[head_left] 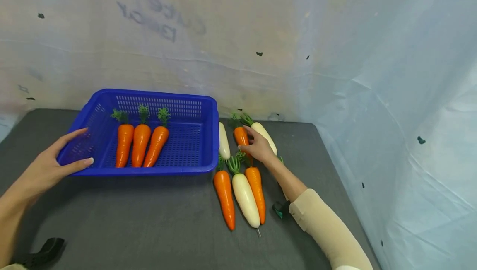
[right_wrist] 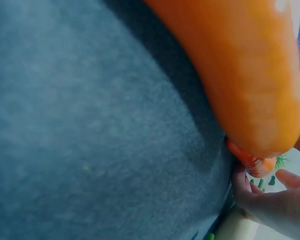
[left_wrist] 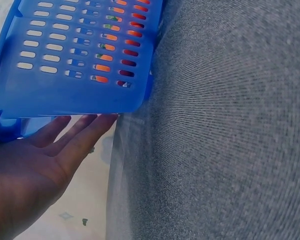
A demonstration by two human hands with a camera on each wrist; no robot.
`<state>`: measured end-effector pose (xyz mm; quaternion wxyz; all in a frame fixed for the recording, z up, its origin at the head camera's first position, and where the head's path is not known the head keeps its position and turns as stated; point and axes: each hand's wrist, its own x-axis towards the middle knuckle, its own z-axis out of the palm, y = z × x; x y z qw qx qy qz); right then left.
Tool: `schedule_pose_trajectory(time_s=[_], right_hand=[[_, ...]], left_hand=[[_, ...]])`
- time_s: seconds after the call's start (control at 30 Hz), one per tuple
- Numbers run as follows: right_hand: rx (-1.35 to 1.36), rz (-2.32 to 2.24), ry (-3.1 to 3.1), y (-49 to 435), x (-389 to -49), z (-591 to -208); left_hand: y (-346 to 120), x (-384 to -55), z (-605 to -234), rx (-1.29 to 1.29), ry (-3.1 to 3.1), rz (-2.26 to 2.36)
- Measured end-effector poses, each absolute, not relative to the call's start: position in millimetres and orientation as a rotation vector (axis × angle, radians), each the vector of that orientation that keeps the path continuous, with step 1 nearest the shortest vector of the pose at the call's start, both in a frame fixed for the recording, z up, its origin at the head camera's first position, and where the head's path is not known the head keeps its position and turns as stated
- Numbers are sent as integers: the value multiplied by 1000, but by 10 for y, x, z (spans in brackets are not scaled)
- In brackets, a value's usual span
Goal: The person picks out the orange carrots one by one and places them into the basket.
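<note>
My left hand [head_left: 50,166] grips the left end of a blue plastic basket [head_left: 156,172]; the thumb lies over its front rim, and fingers lie along the outer wall in the left wrist view. Three orange carrots [head_left: 125,145] with green tops lie side by side inside. Right of the basket, my right hand [head_left: 259,148] holds another carrot [head_left: 240,135] by its sides, thumb and fingers around it. White radishes lie on both sides of that carrot, one [head_left: 224,141] by the basket and one [head_left: 265,135] beyond the hand. In the right wrist view, a nearer carrot [right_wrist: 250,80] partly covers the held one.
In front of my right hand lie a carrot [head_left: 224,199], a white radish [head_left: 246,199] and another carrot [head_left: 256,193]. Green leaves show beside my right forearm. The dark grey table [head_left: 149,220] meets pale sheeting [head_left: 238,34] at the back and right.
</note>
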<state>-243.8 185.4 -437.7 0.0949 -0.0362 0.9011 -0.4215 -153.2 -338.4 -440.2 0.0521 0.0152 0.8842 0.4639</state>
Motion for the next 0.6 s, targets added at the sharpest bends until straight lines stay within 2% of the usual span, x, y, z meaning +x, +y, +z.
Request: schedule_pose_trajectory(time_s=[0.4,0.6], right_hand=[[-291,-945,2769,1787,-2655,-4361],[-228,-1057,2709,1854,-2689,-4368]], left_hand=[[-3381,-1470,-4417,53,2687,1430],[-3368,-1511,-4389,48,2693,1415]])
